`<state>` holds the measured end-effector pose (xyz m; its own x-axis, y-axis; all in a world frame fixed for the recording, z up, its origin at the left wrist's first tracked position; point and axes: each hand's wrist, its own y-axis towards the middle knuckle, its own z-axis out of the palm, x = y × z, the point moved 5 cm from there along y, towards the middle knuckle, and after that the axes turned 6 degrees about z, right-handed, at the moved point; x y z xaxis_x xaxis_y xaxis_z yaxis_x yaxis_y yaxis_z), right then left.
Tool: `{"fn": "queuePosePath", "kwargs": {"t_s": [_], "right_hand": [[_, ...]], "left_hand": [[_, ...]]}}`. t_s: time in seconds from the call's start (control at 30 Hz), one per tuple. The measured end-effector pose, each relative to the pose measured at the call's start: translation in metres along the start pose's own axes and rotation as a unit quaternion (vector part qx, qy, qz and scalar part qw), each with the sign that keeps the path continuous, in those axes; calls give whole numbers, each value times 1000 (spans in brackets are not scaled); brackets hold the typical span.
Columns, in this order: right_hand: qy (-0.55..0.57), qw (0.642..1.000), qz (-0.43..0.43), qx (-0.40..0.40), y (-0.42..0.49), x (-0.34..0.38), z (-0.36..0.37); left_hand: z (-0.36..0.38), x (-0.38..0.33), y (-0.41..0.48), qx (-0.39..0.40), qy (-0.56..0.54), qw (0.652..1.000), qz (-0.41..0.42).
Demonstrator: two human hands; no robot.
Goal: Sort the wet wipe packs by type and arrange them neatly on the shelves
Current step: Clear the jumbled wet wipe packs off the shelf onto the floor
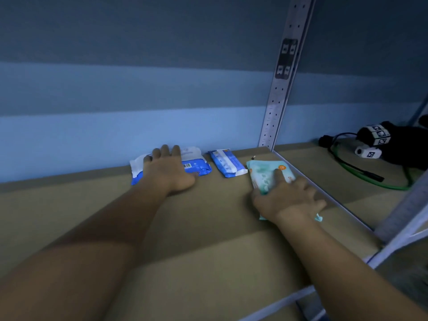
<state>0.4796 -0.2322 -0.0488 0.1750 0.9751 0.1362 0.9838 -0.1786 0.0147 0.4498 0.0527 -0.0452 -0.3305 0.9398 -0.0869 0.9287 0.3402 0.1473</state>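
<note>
Pack (261, 173) under right hand (289, 200), perhaps at edge (347, 210)

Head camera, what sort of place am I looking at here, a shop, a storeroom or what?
Most likely a storeroom or test shelving bay: a perforated metal upright, a plain board shelf holding wet wipe packs, and marker-tagged black gear with a green cable in the next bay.

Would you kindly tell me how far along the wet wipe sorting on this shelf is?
Done: the small blue pack lies at the back of the shelf, slightly askew. In hand: the left hand rests flat on the larger blue pack by the wall; the right hand is on the mint-green pack near the upright. Left: squaring all three into tidy groups.
</note>
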Motion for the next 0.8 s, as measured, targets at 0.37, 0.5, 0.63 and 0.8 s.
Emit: {"fn": "queuePosePath", "kwargs": {"t_s": [0.37, 0.5, 0.63, 0.8], "right_hand": [[-31, 999, 21, 9, -26, -8, -9], [-39, 999, 8, 8, -54, -22, -12], [-19, 1000, -17, 15, -92, -40, -21], [42, 997, -50, 41, -169, -77, -31]], "left_hand": [[-5, 18, -47, 57, -53, 995, -58], [-5, 15, -85, 20, -91, 994, -64], [-18, 10, -129, 22, -112, 992, -58], [-35, -2, -211, 47, -111, 992, -36]]}}
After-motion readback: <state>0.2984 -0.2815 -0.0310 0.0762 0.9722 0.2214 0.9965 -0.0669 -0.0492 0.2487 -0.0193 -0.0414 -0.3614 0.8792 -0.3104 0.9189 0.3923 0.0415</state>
